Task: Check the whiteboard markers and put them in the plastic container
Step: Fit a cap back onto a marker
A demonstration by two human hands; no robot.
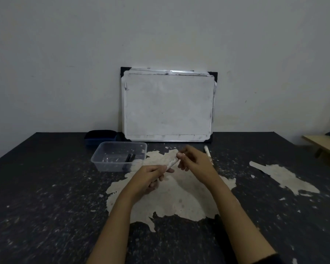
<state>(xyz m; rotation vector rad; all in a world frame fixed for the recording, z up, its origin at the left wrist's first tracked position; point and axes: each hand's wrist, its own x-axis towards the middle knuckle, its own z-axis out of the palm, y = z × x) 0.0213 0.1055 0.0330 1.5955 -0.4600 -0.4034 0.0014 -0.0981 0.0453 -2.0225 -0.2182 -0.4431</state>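
Left hand (151,177) and right hand (193,161) both grip one white cylindrical whiteboard marker (172,162); clear rectangular plastic container (103,159) sits just left of hands, holding black markers (130,159).

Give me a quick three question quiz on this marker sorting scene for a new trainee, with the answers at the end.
1. True or false: the plastic container holds no markers yet.
2. Which hands grip the white marker? A) left only B) right only C) both
3. Fill in: the whiteboard leans against the ____.

Key:
1. False; dark markers lie inside.
2. C; the left hand holds the body, the right hand the far end.
3. Wall.
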